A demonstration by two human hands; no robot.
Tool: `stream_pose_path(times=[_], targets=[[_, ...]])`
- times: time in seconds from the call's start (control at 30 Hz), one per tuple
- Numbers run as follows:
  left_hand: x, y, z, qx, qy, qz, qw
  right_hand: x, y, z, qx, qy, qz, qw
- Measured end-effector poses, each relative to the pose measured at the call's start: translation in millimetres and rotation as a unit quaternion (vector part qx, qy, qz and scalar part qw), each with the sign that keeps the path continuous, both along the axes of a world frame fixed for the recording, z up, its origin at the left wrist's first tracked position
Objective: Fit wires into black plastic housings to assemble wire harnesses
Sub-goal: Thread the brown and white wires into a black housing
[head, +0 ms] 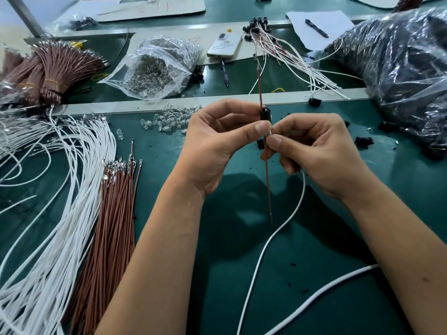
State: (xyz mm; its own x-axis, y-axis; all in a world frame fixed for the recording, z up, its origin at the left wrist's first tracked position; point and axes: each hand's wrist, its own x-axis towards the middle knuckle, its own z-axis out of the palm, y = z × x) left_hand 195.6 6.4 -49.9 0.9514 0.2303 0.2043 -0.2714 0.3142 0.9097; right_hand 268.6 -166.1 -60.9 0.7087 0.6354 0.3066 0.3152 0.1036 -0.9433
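2 hands [217, 141] [314, 151] pinch housing [264, 116] and wires [268, 189] above green table [314, 238].

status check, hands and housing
Left hand holds housing. Right hand pinches white wire beneath it. Brown wire through housing. Nothing in the way.

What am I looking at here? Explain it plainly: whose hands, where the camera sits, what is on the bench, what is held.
There is no machine here. One picture, from a camera worn on a person's head, looks down at a green workbench.

The left hand holds a small black housing with a brown wire running through it. The right hand pinches a white wire just below the housing.

On the bench lie loose white wires and brown wires at left, a bag of clear bulbs, a phone, pens, and finished harnesses farther back.
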Motion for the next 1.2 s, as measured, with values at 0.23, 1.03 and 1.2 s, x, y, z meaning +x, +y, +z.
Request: stream_pose_path(times=[0.23,1.03,1.2], targets=[[-0.1,0.9,0.6,0.002,-0.019,-0.008,1.0,0.4,0.0,-0.5,0.006,-0.001,0.001,1.0],[1.1,-2.7,-1.4,0.017,-0.086,-0.027,0.996,3.5,2.4,-1.8,0.027,-0.025,-0.01,0.999],[0.9,-1.5,-1.8,0.032,-0.079,-0.036,0.996,3.3,2.5,-1.5,0.004,-0.048,-0.023,0.999]])
